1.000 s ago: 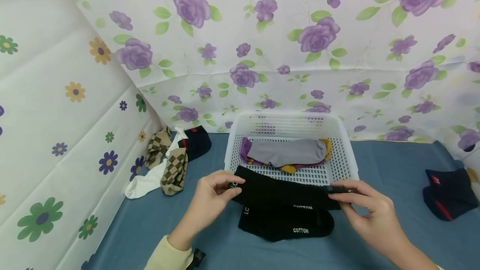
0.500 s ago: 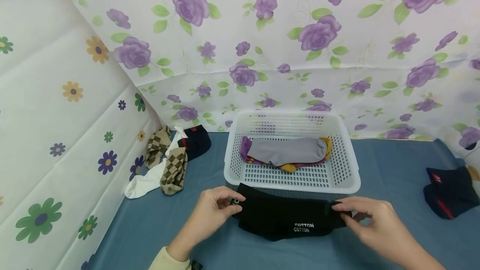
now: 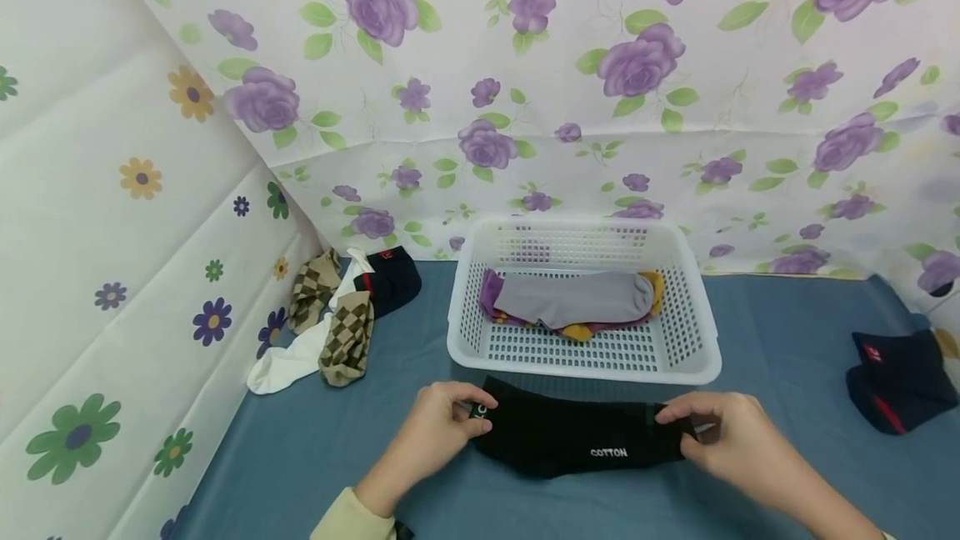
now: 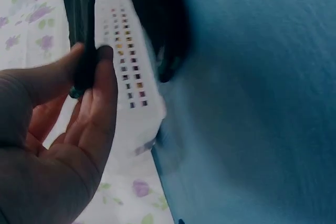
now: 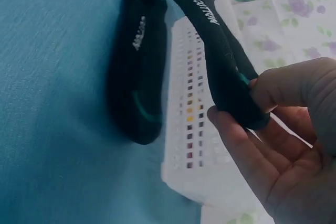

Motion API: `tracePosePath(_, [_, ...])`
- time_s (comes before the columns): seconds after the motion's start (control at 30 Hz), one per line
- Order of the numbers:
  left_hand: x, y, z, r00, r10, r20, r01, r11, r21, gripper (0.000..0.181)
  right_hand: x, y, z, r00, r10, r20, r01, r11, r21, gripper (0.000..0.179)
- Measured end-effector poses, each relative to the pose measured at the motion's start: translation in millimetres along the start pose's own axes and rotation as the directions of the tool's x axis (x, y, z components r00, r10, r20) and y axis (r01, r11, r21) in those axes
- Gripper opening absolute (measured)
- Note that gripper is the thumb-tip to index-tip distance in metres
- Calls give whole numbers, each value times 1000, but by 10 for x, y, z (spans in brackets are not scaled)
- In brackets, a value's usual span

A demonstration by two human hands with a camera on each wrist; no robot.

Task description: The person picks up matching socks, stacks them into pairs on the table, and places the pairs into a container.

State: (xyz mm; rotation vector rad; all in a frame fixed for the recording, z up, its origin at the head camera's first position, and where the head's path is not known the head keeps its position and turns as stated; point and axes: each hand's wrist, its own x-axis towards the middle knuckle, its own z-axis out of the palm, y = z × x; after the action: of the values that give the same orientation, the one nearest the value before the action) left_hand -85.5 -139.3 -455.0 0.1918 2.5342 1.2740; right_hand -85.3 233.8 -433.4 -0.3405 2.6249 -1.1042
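Note:
A black sock [image 3: 570,432] with white COTTON lettering is stretched lengthwise between both hands, in front of the basket. My left hand [image 3: 435,432] pinches its lettered cuff end between thumb and fingers. The toe end is pinched by my right hand [image 3: 738,444]. A second black sock [image 5: 136,77] lies on the blue cloth below, apart from the held one in the wrist views; in the head view the held sock largely covers it. Behind them stands a white perforated basket [image 3: 585,370], holding a grey sock [image 3: 573,298] on top of purple and yellow ones.
At the left lie checkered socks [image 3: 348,340], a white sock [image 3: 288,363] and a navy sock [image 3: 396,282] with red trim. Another navy item with red trim [image 3: 900,382] lies at the far right. Flowered sheets rise behind and at the left.
Both hands have brought the held black sock down and nearer, away from the basket's front rim. It now overlaps the black sock below, whose separate lettering no longer shows in the head view.

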Motion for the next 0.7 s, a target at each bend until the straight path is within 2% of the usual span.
tracePosePath(0.13, [58,-23,70,1000,-31,-2,31,997,72,19,87,60,91,999,30,35,-31,999,18,36])
tracePosePath(0.27, [116,-54,127,999,-52,8,51,994,101,20,169,118,169,998,35,47,-36,999,9,34])
tracePosePath(0.5, [154,-116,173,996,-84,44,78,991,111,21,262,239,277,996,28,80,-22,997,-78,28])
tracePosePath(0.7, [140,-86,153,998,-63,32,59,993,102,20,272,259,273,994,86,65,-84,996,-34,28])
